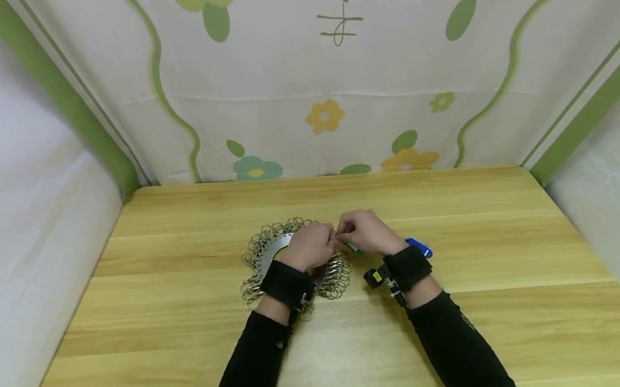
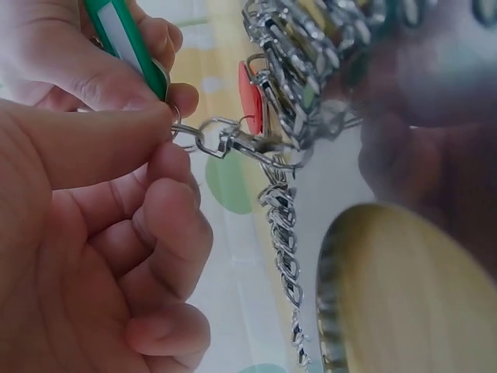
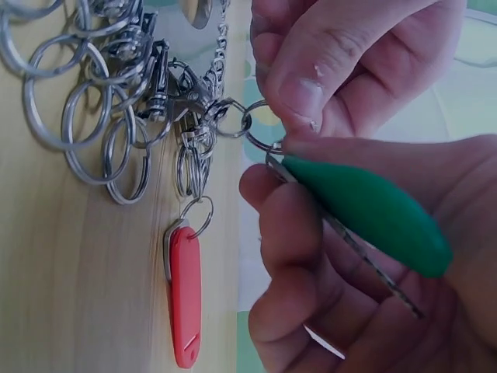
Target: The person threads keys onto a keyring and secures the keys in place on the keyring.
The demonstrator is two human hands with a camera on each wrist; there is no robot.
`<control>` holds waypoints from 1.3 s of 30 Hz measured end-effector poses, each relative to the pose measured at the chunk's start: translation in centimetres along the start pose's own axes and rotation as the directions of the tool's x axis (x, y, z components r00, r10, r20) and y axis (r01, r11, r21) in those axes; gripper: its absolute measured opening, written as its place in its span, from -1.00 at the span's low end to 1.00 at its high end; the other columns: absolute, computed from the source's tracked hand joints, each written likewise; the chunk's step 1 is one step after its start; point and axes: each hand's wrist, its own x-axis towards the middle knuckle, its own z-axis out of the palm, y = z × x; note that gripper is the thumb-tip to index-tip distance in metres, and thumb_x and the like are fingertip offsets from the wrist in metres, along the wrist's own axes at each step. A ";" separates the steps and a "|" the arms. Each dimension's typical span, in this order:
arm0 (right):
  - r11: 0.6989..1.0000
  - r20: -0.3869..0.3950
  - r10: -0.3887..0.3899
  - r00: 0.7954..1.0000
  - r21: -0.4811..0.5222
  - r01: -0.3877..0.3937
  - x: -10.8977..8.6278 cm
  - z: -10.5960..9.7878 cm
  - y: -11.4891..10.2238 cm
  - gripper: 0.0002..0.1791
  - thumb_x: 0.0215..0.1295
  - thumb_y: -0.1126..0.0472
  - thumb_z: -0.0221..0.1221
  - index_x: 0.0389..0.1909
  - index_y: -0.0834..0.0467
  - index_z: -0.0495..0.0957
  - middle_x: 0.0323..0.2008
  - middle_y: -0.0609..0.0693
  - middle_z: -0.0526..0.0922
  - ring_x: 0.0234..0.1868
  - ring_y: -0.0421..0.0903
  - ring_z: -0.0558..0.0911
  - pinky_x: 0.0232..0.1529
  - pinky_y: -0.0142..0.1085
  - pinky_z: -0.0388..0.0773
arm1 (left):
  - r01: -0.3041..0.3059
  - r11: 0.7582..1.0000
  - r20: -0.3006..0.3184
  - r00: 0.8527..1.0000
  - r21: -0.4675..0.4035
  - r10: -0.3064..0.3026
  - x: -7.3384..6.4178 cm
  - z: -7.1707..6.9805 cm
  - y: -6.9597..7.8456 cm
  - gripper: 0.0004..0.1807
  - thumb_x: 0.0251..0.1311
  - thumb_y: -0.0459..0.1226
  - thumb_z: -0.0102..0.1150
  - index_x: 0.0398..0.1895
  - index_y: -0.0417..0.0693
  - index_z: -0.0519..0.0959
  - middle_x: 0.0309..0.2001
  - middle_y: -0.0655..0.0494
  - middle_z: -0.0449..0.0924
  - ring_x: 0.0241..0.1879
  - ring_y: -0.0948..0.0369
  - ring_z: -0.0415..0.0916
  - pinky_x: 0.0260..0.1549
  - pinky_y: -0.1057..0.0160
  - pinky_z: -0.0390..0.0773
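Right hand (image 1: 368, 231): thumb and fingers closed on a green plastic oval key tag (image 3: 369, 210); a thin silver metal key (image 3: 365, 252) lies along the tag, inside the same grip. Left hand (image 1: 313, 246): thumb and forefinger pinch a small silver wire ring (image 3: 253, 138) at the tag's end; other fingers loosely curled. Fingertips of both hands nearly meet here. Just beyond the pinch, the wire ring meets the loop of a silver metal swivel clasp (image 2: 233, 141); cannot tell whether linked. Under and left of the left-hand grip: broad flat silver metal hoop (image 1: 266, 256), its rim crowded with similar clasps. Near the grip, on the hoop side, a red plastic key tag (image 3: 185, 295) hangs by its ring. Right of the right-hand grip, by the wrist: blue plastic tag (image 1: 419, 247), on the pale wood-grain table (image 1: 341, 368).
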 end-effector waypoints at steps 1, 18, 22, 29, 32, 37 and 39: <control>1.000 0.005 -0.010 1.000 0.001 0.010 0.0 0.0 0.0 -0.93 0.30 0.30 0.17 -0.37 0.19 0.59 -0.45 0.07 0.63 -0.60 -0.12 0.51 -0.56 -0.29 0.44 | 0.002 1.000 0.003 1.000 0.002 -0.002 0.0 0.0 0.0 -0.77 0.41 -0.25 -0.08 -0.46 -0.03 0.41 -0.62 0.12 0.30 -0.64 0.23 0.27 -0.54 0.32 0.25; 0.999 0.000 0.043 0.999 0.012 -0.043 0.1 0.2 -0.1 -0.92 0.32 0.25 0.16 -0.36 0.15 0.57 -0.46 0.02 0.60 -0.57 -0.11 0.52 -0.53 -0.29 0.44 | 0.026 0.999 0.001 1.000 -0.033 -0.026 -0.1 -0.2 0.2 -0.62 0.28 -0.28 -0.08 -0.74 0.02 0.24 -0.79 0.21 0.01 -0.79 0.29 -0.08 -0.67 0.34 0.04; 0.998 -0.015 0.060 0.998 -0.003 -0.060 0.1 0.2 0.1 -0.92 0.34 0.26 0.14 -0.34 0.16 0.56 -0.48 -0.01 0.57 -0.57 -0.11 0.51 -0.54 -0.30 0.42 | 0.025 0.999 -0.002 1.000 -0.038 -0.026 -0.1 -0.1 0.2 -0.68 0.32 -0.29 -0.08 -0.65 -0.01 0.29 -0.75 0.18 0.08 -0.77 0.27 0.01 -0.63 0.33 0.09; 0.999 -0.028 0.027 0.999 -0.018 -0.028 0.0 0.2 0.2 -0.91 0.32 0.27 0.17 -0.36 0.19 0.58 -0.50 0.00 0.57 -0.61 -0.11 0.50 -0.56 -0.29 0.41 | 0.009 1.000 0.012 1.000 0.003 -0.009 0.0 0.3 0.1 -0.75 0.42 -0.26 -0.15 -0.47 -0.03 0.40 -0.62 0.11 0.23 -0.66 0.23 0.19 -0.58 0.33 0.19; 0.999 -0.012 -0.025 1.000 -0.025 0.025 0.0 0.1 0.1 -0.92 0.31 0.30 0.16 -0.36 0.22 0.58 -0.48 0.02 0.60 -0.62 -0.12 0.49 -0.55 -0.29 0.43 | 0.015 1.000 0.023 1.000 0.003 -0.015 0.0 0.3 0.1 -0.74 0.42 -0.26 -0.16 -0.47 -0.03 0.41 -0.62 0.10 0.22 -0.66 0.23 0.18 -0.57 0.32 0.19; 0.996 0.019 -0.075 0.997 -0.051 0.075 0.0 0.0 -0.1 -0.93 0.30 0.33 0.16 -0.36 0.23 0.58 -0.47 0.06 0.62 -0.63 -0.14 0.49 -0.52 -0.29 0.45 | 0.027 0.999 0.050 0.998 -0.024 -0.026 0.0 0.1 0.2 -0.72 0.42 -0.26 -0.15 -0.51 -0.03 0.39 -0.65 0.13 0.19 -0.69 0.24 0.15 -0.60 0.32 0.20; 0.996 0.033 -0.076 0.997 -0.050 0.078 0.0 0.0 -0.1 -0.93 0.30 0.33 0.16 -0.37 0.20 0.59 -0.45 0.07 0.63 -0.63 -0.14 0.50 -0.52 -0.29 0.46 | 0.033 0.999 0.057 0.998 -0.028 -0.032 0.0 0.1 0.1 -0.70 0.42 -0.26 -0.14 -0.54 -0.02 0.37 -0.67 0.14 0.18 -0.71 0.25 0.14 -0.61 0.33 0.19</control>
